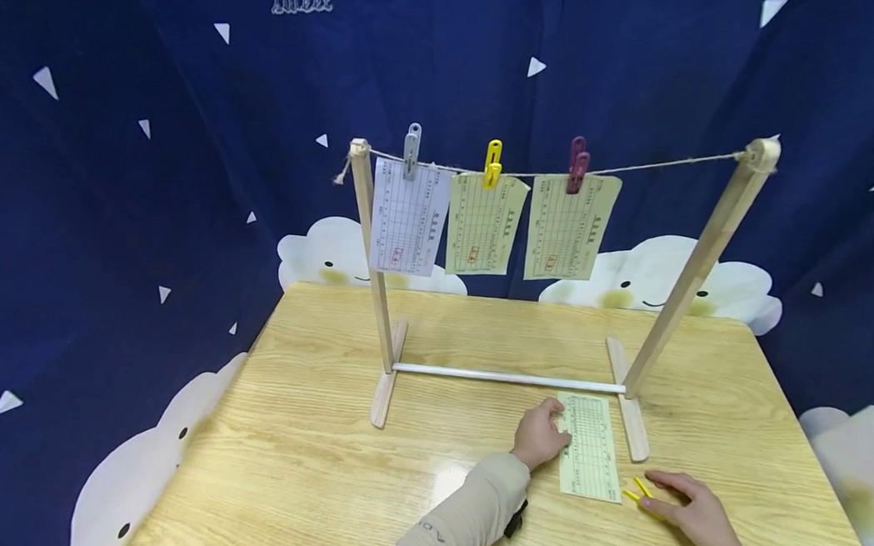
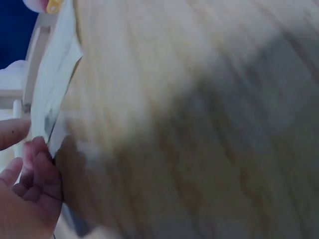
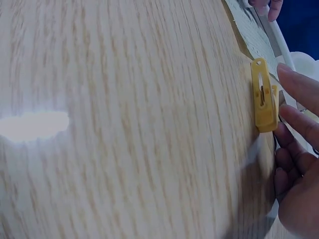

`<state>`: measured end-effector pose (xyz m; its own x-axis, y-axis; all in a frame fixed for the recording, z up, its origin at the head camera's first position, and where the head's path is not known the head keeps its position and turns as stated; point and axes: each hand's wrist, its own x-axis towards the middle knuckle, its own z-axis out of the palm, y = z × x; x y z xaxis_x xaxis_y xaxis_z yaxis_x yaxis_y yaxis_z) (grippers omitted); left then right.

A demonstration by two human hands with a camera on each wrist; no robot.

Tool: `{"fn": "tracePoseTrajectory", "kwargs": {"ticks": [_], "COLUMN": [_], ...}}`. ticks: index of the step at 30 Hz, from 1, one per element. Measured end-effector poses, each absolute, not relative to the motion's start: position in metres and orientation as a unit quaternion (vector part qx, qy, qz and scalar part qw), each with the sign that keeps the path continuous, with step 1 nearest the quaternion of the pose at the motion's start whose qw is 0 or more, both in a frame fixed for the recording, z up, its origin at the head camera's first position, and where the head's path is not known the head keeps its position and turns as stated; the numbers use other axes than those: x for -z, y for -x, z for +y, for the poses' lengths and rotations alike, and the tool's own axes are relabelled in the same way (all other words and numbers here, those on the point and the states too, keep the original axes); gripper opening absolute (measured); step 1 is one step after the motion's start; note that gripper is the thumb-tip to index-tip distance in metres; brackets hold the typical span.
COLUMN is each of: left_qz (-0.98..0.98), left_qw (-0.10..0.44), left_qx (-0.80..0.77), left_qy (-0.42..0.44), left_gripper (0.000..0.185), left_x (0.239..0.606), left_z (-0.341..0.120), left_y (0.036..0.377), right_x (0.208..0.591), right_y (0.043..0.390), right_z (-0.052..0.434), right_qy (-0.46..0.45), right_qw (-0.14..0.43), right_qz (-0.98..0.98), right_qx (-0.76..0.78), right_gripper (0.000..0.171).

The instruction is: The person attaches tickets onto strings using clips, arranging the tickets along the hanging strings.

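Your left hand (image 1: 540,436) rests on the wooden table (image 1: 305,465) just in front of the drying rack's (image 1: 509,378) white crossbar, its curled fingers (image 2: 37,164) pinching the left edge of the pale green paper slip (image 1: 590,448) that lies flat there. Your right hand (image 1: 693,507) lies to the right of that slip, near the rack's right foot, fingers (image 3: 299,84) loosely spread and touching the yellow clothespin (image 3: 264,95), which lies on the table just beside the slip's near right corner. On the rack's string hang three more slips, held by a grey clip (image 1: 412,150), a yellow clip (image 1: 493,163) and a dark red clip (image 1: 578,164).
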<state>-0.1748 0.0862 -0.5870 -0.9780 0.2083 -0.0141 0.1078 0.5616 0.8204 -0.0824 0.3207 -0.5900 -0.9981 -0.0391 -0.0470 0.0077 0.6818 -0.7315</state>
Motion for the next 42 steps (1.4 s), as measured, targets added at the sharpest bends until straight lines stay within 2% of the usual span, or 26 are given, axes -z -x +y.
{"fn": "tracePoseTrajectory", "kwargs": {"ticks": [3,7,12,18,31,36,42], "left_qz": [0.914,0.925,0.910,0.895,0.918,0.925,0.912], "left_qw": [0.033,0.027,0.064,0.090,0.133,0.136,0.139], "left_qx": [-0.397,-0.372,-0.402,-0.425,-0.348,-0.331,-0.373], "left_qy": [-0.079,-0.072,-0.083,-0.100,-0.134,-0.123,-0.098], "left_gripper": [0.045,0.054,0.066,0.078,0.076,0.077,0.068], "left_x": [0.592,0.594,0.591,0.590,0.582,0.584,0.584], "left_z": [0.088,0.085,0.077,0.070,0.068,0.072,0.073], "left_y": [0.175,0.178,0.182,0.184,0.198,0.201,0.199], "right_x": [0.590,0.593,0.597,0.598,0.593,0.593,0.598], "right_y": [0.081,0.082,0.083,0.084,0.084,0.084,0.086], "right_z": [0.319,0.318,0.318,0.317,0.309,0.308,0.306], "right_qy": [0.019,0.038,0.055,0.047,0.015,0.012,-0.002], "right_qw": [0.016,-0.030,-0.064,-0.052,0.039,0.029,0.019], "right_qz": [0.915,0.915,0.919,0.934,0.932,0.943,0.949], "right_qx": [0.403,0.400,0.384,0.350,0.359,0.332,0.316], "right_gripper": [0.047,0.045,0.046,0.048,0.056,0.054,0.049]}}
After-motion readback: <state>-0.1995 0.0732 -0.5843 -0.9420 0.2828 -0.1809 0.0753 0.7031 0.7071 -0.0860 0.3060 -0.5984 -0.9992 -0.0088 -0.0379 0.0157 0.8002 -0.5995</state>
